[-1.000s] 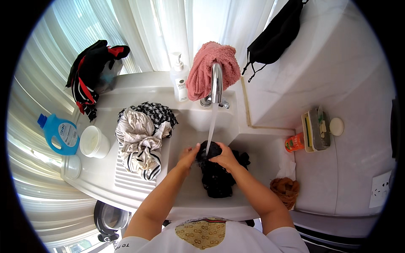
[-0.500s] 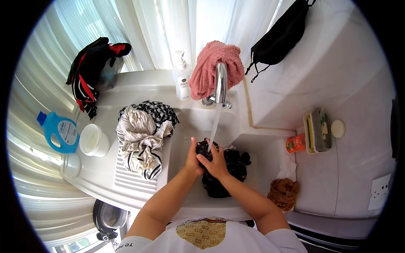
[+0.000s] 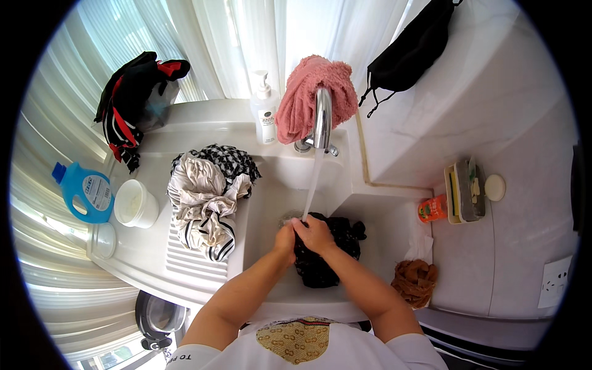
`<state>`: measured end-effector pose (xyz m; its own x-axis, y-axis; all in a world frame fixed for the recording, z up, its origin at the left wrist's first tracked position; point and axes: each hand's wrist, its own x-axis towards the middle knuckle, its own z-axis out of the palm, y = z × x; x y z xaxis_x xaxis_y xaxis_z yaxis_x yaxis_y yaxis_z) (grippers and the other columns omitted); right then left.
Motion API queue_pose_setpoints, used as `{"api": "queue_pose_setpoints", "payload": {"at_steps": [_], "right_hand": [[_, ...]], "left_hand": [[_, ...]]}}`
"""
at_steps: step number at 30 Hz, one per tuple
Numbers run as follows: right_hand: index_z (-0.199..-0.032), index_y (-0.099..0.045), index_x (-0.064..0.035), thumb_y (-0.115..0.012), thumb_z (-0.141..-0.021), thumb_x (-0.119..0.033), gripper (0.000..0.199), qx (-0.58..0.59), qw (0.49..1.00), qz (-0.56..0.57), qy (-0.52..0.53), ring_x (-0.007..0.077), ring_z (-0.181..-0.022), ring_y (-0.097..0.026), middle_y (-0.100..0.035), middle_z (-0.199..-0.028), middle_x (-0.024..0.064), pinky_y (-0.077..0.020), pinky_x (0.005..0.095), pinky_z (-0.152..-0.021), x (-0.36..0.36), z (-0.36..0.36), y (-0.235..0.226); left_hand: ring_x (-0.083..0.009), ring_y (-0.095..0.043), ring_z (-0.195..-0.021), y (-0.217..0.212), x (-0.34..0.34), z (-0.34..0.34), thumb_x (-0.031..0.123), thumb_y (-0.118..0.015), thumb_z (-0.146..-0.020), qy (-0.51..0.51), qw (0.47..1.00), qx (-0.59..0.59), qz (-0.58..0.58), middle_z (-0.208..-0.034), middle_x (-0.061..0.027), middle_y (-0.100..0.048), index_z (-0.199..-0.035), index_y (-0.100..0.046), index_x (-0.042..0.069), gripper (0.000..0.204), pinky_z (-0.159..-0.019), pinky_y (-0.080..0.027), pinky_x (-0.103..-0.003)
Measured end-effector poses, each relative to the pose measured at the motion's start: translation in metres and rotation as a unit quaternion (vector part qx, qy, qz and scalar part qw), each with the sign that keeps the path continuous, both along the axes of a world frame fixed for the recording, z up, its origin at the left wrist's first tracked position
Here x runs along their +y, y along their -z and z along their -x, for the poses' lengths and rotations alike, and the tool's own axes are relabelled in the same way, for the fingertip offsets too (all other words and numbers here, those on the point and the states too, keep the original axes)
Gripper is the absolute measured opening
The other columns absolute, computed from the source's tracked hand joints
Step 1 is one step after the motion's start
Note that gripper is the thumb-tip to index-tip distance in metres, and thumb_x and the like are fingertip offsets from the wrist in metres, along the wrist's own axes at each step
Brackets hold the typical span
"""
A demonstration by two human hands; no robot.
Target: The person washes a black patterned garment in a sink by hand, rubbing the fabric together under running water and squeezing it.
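Observation:
A black garment [image 3: 333, 250] lies wet in the white sink basin [image 3: 271, 203]. My left hand [image 3: 285, 237] and my right hand [image 3: 316, 234] are pressed together on its upper left part, both gripping the cloth. Water streams from the chrome tap [image 3: 322, 117] down onto my hands. A pink towel [image 3: 305, 98] hangs over the tap.
A pile of striped and checked clothes [image 3: 206, 197] lies on the ribbed drainboard at left. A blue detergent bottle [image 3: 83, 192], a white tub [image 3: 135, 203], a white pump bottle [image 3: 265, 111], a brown cloth [image 3: 414, 279] and a soap tray [image 3: 464, 190] stand around.
My hands have drawn together on the garment and shifted slightly left under the water stream; the cloth bunches between them.

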<state>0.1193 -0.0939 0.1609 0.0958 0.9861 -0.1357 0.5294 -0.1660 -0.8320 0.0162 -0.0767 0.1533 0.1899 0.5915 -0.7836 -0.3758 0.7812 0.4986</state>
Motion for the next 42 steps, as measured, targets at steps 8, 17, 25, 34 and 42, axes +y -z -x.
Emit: {"api": "queue_pose_setpoints", "payload": {"at_steps": [8, 17, 25, 34, 42], "right_hand": [[-0.117, -0.057, -0.0008, -0.059, -0.086, -0.049, 0.057, 0.291, 0.893, 0.282, 0.197, 0.0224, -0.109, -0.056, -0.058, -0.118, 0.0145, -0.0426, 0.034, -0.093, 0.017, -0.045, 0.0], [-0.103, -0.063, 0.0026, -0.06, -0.081, -0.019, 0.031, 0.588, 0.707, 0.373, 0.125, 0.0294, -0.087, -0.067, -0.067, -0.097, 0.0158, -0.0543, 0.0415, -0.082, 0.0, -0.057, -0.026], [-0.124, -0.052, 0.001, -0.057, -0.085, -0.026, 0.047, 0.552, 0.793, 0.254, 0.028, 0.0288, -0.103, -0.061, -0.061, -0.116, 0.0168, -0.0507, 0.0404, -0.087, -0.005, -0.061, -0.038], [-0.115, -0.058, -0.0032, -0.057, -0.088, -0.044, 0.049, 0.163, 0.981, -0.056, 0.087, 0.0309, -0.095, -0.059, -0.062, -0.101, 0.0192, -0.0445, 0.0364, -0.085, -0.012, 0.006, -0.007], [-0.099, -0.062, 0.0024, -0.054, -0.087, -0.049, 0.053, -0.041, 0.994, -0.026, 0.093, 0.0378, -0.082, -0.062, -0.065, -0.08, 0.0201, -0.0475, 0.0393, -0.075, -0.012, 0.006, 0.003]], "left_hand": [[-0.0245, -0.045, -0.119, -0.007, 0.023, 0.046, 0.056, -0.054, -0.086, 0.127, 0.982, 0.099, -0.102, -0.135, -0.0116, -0.042, -0.142, -0.025, 0.012, 0.076, -0.096, -0.038, -0.041], [-0.0299, -0.047, -0.119, 0.036, 0.006, 0.029, 0.055, -0.046, -0.091, 0.066, 0.984, -0.161, -0.023, -0.132, -0.0108, -0.048, -0.132, -0.044, 0.013, 0.059, -0.103, -0.034, -0.046], [-0.0285, -0.059, -0.102, 0.005, 0.015, 0.013, 0.058, -0.039, -0.091, -0.034, 0.956, -0.288, -0.032, -0.108, -0.0114, -0.064, -0.109, -0.061, 0.009, 0.057, -0.095, -0.044, -0.046], [-0.0164, -0.055, -0.082, 0.01, 0.009, -0.009, 0.043, -0.046, -0.095, -0.037, 0.989, -0.106, -0.099, -0.092, -0.0062, -0.059, -0.101, -0.057, 0.006, 0.039, -0.073, -0.047, -0.032], [-0.0203, -0.058, -0.087, 0.003, 0.004, -0.003, 0.038, -0.043, -0.095, 0.01, 0.996, 0.051, -0.076, -0.097, -0.0108, -0.06, -0.106, -0.057, 0.001, 0.041, -0.074, -0.048, -0.037]]}}
